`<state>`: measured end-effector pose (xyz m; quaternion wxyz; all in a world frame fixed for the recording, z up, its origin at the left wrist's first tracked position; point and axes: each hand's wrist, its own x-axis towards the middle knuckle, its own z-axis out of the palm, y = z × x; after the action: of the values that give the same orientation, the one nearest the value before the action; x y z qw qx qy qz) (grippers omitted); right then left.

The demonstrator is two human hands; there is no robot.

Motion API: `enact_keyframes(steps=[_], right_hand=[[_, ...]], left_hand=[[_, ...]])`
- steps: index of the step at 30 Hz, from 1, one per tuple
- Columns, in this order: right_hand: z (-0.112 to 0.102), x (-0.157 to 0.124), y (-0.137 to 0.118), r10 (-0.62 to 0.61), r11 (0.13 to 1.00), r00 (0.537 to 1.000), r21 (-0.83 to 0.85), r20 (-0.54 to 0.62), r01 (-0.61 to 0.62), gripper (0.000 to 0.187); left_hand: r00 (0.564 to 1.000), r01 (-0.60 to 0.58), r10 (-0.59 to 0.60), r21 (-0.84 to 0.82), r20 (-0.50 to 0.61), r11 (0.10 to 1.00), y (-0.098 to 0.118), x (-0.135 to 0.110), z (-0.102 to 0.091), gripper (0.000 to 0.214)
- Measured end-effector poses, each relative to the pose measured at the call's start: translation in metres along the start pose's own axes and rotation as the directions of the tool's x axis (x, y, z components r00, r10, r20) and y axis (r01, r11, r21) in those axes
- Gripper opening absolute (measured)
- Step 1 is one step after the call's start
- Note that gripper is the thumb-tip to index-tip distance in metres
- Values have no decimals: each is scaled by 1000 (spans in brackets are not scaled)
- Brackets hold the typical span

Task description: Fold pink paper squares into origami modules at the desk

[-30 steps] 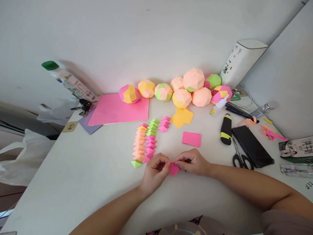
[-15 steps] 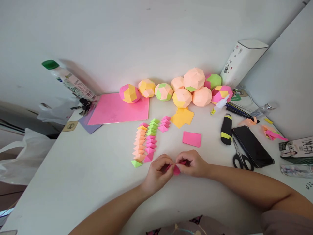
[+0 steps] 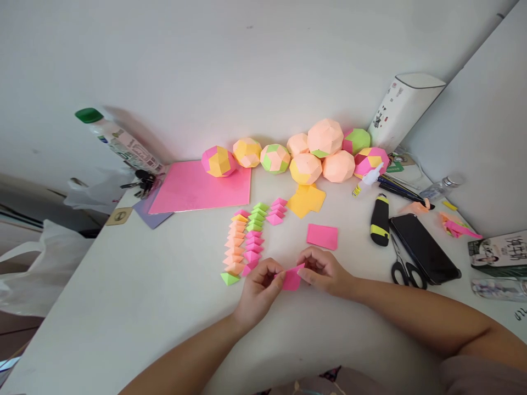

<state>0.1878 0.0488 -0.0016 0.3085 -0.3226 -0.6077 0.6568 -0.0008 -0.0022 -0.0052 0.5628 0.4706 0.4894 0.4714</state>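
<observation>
Pink paper slip (image 3: 291, 279) in left grip (image 3: 256, 291), right grip (image 3: 326, 272) at its edge, perhaps in contact, near pointed paper pieces (image 3: 252, 256).

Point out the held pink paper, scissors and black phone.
Held pink paper (image 3: 292, 278): head view, middle of its visible face.
Scissors (image 3: 404, 263): head view, near where the handles meet.
Black phone (image 3: 425, 249): head view, middle of its upper face.

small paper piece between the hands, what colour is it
The small paper piece is bright pink; head view.
</observation>
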Motion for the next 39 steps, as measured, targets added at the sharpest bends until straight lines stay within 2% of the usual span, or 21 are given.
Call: enact_keyframes(steps=[3, 8, 11, 15, 22, 30, 33, 36, 39], right_hand=[[1, 0, 0, -1, 997, 1000, -83, -20, -1, 28], [-1, 0, -2, -4, 998, 998, -65, -62, 0, 32], [-1, -1, -3, -13, 998, 997, -54, -80, 8, 31], [0, 0, -3, -15, 999, 996, -47, -92, 11, 31], [1, 1, -2, -22, 998, 996, -52, -81, 18, 28], [0, 0, 1, 30, 997, 998, -75, -48, -34, 30], [0, 0, 2, 33, 997, 999, -73, -40, -36, 29], [-1, 1, 3, 27, 997, 999, -74, -22, -28, 29], [-1, 1, 3, -17, 995, 1000, -97, 12, 18, 28]], left_hand=[[1000, 26, -26, -32, -7, 999, 0, 0, 1, 23], [994, 29, -39, -97, -104, 995, 2, 0, 3, 29], [989, 71, -87, -129, -119, 989, 3, 0, 3, 30], [988, 97, -115, -164, -106, 982, 5, 0, 4, 31], [993, 115, -118, -134, -16, 984, 4, -2, 5, 31], [998, 56, -59, -101, -25, 993, 1, -2, 4, 29], [996, 54, -59, -65, -68, 996, 2, -3, 3, 32], [992, 29, -35, -46, -119, 999, 4, -3, 3, 32], [995, 6, -15, -83, -100, 997, 5, -2, 3, 28]])
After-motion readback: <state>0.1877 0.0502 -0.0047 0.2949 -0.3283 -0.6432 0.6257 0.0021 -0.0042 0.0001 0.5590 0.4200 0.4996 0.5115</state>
